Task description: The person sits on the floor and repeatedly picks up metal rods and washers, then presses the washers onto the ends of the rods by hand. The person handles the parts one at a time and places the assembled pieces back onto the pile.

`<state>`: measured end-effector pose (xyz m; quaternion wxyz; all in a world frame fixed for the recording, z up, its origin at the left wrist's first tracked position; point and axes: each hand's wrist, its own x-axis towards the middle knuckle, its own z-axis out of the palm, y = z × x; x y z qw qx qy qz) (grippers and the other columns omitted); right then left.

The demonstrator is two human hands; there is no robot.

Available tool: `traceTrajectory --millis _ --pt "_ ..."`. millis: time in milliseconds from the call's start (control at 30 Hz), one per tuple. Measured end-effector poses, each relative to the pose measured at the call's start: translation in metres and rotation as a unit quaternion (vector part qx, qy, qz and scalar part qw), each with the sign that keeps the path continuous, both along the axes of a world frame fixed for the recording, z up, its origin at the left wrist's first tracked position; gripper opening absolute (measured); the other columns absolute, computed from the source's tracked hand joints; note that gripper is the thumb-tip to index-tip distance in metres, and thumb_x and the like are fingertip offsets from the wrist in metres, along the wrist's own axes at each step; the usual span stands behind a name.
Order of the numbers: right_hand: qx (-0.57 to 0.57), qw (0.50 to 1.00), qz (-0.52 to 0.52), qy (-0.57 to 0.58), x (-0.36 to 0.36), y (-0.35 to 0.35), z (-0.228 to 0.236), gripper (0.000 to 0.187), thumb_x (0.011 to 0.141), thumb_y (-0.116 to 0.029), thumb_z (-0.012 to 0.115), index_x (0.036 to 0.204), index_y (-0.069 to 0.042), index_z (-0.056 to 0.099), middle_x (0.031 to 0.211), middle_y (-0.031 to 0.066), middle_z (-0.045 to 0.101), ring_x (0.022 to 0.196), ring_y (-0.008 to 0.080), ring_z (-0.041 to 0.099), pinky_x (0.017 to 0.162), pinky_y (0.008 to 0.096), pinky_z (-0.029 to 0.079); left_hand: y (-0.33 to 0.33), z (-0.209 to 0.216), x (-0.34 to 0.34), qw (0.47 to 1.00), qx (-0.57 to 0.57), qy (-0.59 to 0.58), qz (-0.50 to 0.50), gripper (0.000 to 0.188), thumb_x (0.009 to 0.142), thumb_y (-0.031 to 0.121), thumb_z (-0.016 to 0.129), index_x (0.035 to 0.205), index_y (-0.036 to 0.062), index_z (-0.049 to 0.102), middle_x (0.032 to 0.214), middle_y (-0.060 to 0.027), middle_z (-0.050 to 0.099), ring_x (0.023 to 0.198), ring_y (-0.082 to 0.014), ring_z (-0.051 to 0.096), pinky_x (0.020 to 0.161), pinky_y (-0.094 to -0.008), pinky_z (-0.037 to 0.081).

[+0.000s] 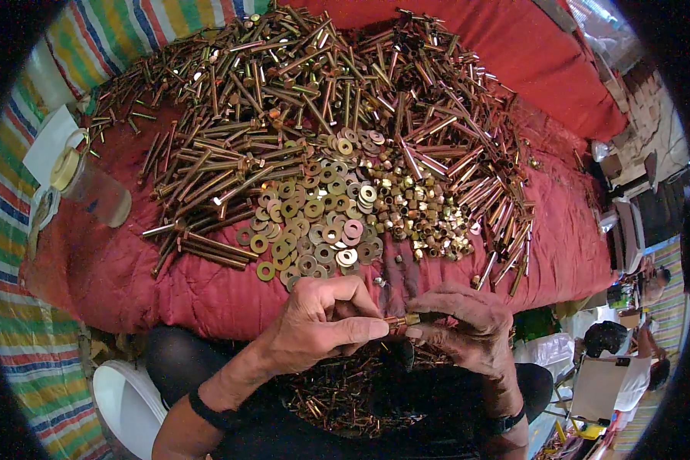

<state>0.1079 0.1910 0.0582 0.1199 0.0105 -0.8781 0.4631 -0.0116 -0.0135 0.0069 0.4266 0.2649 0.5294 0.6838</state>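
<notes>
Both my hands meet in front of the heap, around a short copper-coloured bolt (pixel 395 323). My left hand (pixel 318 318) pinches the bolt's left part between thumb and fingers. At its right end sits a small brass nut (pixel 413 318), gripped by the thumb and fingertips of my right hand (pixel 471 326). The rest of the bolt is hidden in my fingers. Just beyond my hands lie a spread of flat washers (pixel 322 230) and, to their right, a pile of small brass nuts (pixel 425 211).
Long bolts (pixel 222 165) heap up behind and left; metal tubes or rods (pixel 468 146) lie right. Red cloth (pixel 161 284) covers the surface. A clear jar (pixel 100 192) stands left. More metal pieces (pixel 322 399) lie below my hands. A person (pixel 635 383) is far right.
</notes>
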Motion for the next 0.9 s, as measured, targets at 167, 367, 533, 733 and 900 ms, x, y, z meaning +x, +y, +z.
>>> traceTrajectory --millis 167,367,533,733,900 --pt "-0.117 0.985 -0.043 -0.12 0.006 -0.003 0.0 0.026 0.084 -0.012 0.087 0.102 0.001 0.075 0.09 0.0096 0.074 0.083 0.0164 0.072 0.072 0.0301 0.057 0.0 0.0 0.0 1.0 -0.017 -0.005 -0.005 0.017 0.095 0.012 0.076 0.089 0.001 0.066 0.065 0.0007 0.061 0.054 -0.0038 0.053 0.047 -0.0228 0.037" --pt "0.036 0.995 0.008 -0.093 0.008 -0.004 -0.007 0.023 0.084 -0.015 0.087 0.1 -0.002 0.077 0.084 0.0039 0.073 0.082 0.0119 0.07 0.07 0.0277 0.054 0.001 -0.001 0.0 0.998 -0.024 -0.048 -0.029 0.017 0.095 0.013 0.076 0.087 0.0016 0.066 0.061 0.0005 0.06 0.05 -0.0033 0.051 0.045 -0.0226 0.035" --pt "0.041 0.983 -0.095 -0.152 0.021 0.031 0.011 0.021 0.081 -0.008 0.086 0.099 -0.002 0.077 0.084 0.0036 0.07 0.075 0.0127 0.067 0.068 0.0265 0.052 0.002 -0.001 0.004 0.998 -0.057 0.004 -0.026 0.017 0.094 0.015 0.077 0.088 0.0021 0.067 0.063 0.0001 0.062 0.054 -0.0057 0.056 0.048 -0.0246 0.04" --pt "0.251 0.949 -0.135 -0.136 0.039 0.122 -0.015 0.025 0.077 -0.001 0.081 0.101 -0.006 0.077 0.096 0.0083 0.067 0.082 0.0215 0.068 0.07 0.0343 0.054 0.002 -0.002 0.01 0.927 -0.108 0.301 -0.197 0.018 0.091 0.022 0.079 0.097 0.007 0.073 0.079 -0.0082 0.069 0.07 -0.0232 0.07 0.065 -0.0359 0.053" --pt "0.34 0.923 -0.136 -0.116 0.046 0.145 -0.055 0.018 0.08 -0.005 0.076 0.098 -0.008 0.075 0.094 0.0117 0.063 0.088 0.0323 0.068 0.073 0.0406 0.053 -0.013 0.001 -0.009 0.803 -0.118 0.583 0.02 0.021 0.074 -0.001 0.07 0.093 0.0069 0.071 0.098 -0.0105 0.071 0.088 -0.0354 0.07 0.08 -0.0465 0.056"
